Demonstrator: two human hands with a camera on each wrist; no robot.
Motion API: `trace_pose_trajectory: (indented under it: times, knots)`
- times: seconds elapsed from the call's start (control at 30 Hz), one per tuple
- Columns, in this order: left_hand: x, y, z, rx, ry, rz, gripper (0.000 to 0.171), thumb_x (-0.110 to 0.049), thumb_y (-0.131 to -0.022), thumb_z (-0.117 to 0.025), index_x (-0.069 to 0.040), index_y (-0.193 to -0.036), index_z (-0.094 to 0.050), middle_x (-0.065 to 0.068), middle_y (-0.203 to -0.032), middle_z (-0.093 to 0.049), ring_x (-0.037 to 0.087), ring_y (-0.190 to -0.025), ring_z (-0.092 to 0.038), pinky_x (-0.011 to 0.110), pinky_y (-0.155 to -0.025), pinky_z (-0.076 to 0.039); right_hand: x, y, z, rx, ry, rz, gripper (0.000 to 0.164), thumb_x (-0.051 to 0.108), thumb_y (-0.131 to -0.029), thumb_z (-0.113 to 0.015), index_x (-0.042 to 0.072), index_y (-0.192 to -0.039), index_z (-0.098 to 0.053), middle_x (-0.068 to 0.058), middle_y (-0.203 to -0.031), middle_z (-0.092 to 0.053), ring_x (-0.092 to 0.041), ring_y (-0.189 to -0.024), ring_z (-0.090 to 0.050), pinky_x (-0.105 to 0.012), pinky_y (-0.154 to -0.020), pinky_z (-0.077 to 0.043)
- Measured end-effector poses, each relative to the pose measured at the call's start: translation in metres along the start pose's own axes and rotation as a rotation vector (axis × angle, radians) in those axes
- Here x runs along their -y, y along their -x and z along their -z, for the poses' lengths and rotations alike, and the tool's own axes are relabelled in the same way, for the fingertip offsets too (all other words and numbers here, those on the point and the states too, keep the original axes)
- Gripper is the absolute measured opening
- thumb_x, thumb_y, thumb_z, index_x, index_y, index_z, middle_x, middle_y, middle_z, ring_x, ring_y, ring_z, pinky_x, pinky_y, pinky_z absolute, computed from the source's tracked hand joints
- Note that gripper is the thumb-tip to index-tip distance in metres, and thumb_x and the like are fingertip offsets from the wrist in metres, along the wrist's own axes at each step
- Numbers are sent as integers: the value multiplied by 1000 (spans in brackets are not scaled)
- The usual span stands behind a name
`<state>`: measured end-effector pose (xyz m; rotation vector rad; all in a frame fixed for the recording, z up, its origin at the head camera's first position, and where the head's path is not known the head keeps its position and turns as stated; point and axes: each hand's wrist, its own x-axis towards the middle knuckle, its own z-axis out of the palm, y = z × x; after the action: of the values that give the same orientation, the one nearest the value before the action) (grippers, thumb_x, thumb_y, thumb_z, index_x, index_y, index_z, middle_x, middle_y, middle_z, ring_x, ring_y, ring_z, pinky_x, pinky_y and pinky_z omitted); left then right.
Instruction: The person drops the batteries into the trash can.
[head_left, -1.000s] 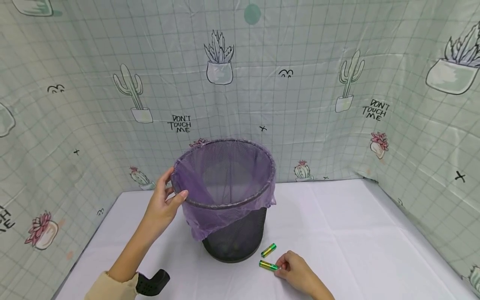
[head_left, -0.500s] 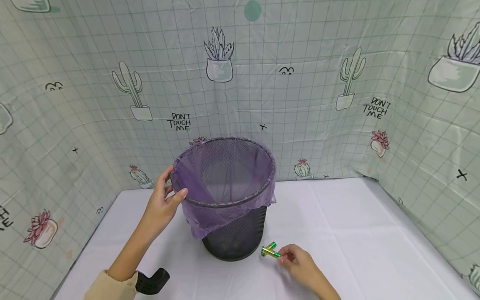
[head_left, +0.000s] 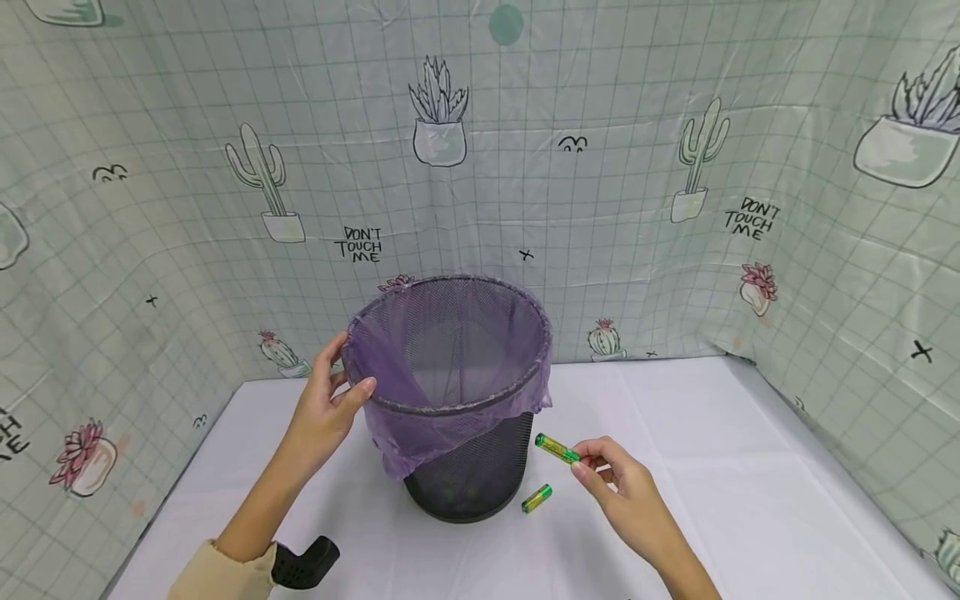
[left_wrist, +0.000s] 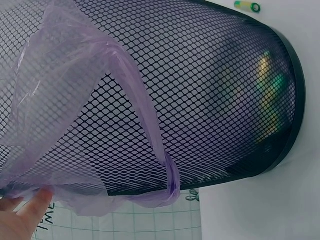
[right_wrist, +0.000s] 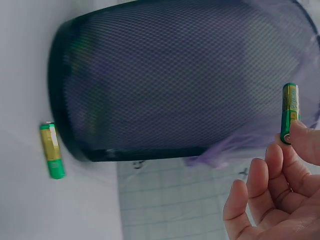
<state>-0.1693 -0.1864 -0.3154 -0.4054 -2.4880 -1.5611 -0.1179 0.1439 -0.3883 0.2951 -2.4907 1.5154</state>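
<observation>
A black mesh wastebasket with a purple bin liner folded over its rim stands on the table. My left hand grips the rim at its left side, thumb on the outer front and fingers behind. My right hand pinches a green and gold battery by one end between thumb and fingers, raised beside the basket's right side, below the rim. A second such battery lies on the table by the basket's base. Through the mesh in the left wrist view, blurred green and gold shapes show near the bottom.
White cloth covers the table. Behind and to both sides hangs a grid-patterned curtain with cactus prints. A black wrist mount sticks out from the beige left sleeve.
My right hand has picked one battery up from the table and raised it up and to the right. The other battery stays where it was. My left hand keeps its grip on the rim.
</observation>
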Motion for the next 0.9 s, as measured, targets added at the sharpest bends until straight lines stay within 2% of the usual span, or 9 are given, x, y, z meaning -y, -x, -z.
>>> trace_pose_trajectory:
  times: [0.17, 0.53, 0.9]
  knots:
    - [0, 0, -1, 0, 2, 4, 71, -16, -96, -49, -5, -149, -3, 19, -153, -10, 38, -132, -33, 13, -91, -41, 13, -4, 11, -34, 27, 126, 10, 11, -91, -58, 8, -100, -61, 5, -91, -58, -3, -84, -51, -22, -74, -47]
    - [0, -1, -1, -6, 11, -3, 71, -15, -95, -49, -4, -148, -4, 19, -152, -11, 38, -132, -34, 4, -85, -38, 40, -22, 24, -71, 57, 292, 10, 5, -91, -57, 7, -100, -60, 2, -93, -58, -4, -83, -51, -16, -76, -45]
    - [2, -1, 0, -7, 24, -9, 71, -15, -95, -50, -4, -148, -3, 19, -152, -11, 38, -131, -34, 2, -83, -38, 60, -38, 18, -80, 70, 359, 12, 5, -89, -59, 8, -101, -61, 5, -89, -56, -6, -81, -50, -18, -73, -44]
